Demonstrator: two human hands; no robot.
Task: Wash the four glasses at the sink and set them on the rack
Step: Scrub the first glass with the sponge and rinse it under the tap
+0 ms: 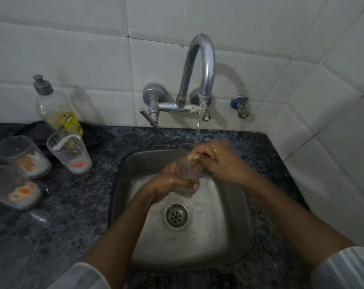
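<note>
Head view looks down on a steel sink (229, 232) set into a dark speckled surface (72, 215), with white wall tiles behind. Water runs in a thin stream from the curved tap (204, 63) into a clear glass (187, 163) held over the basin, above and just behind the drain (177, 214). The glass stands roughly upright, tilted a little, its mouth under the stream.

The left hand (168, 184) wraps around the lower part of the glass, its fingers (194, 187) curled closed on the base. The right hand (216, 159) sits at the rim, its fingers (192, 156) bent over the edge and reaching into the mouth of the glass; both hands are wet. Pale sleeves show at the bottom corners of the view.

On the surface left of the sink stand three more glasses, all unwashed, each with a white and orange residue at the bottom. One glass (69, 152) is nearest the sink, a second (23, 156) is to its left, and a third (13, 187) is closer to the viewer at the left edge. Behind them, against the wall, stands a clear bottle of yellow dish liquid (56, 107) with a grey cap. A small valve (240, 106) with a blue collar is fixed to the wall right of the tap.
</note>
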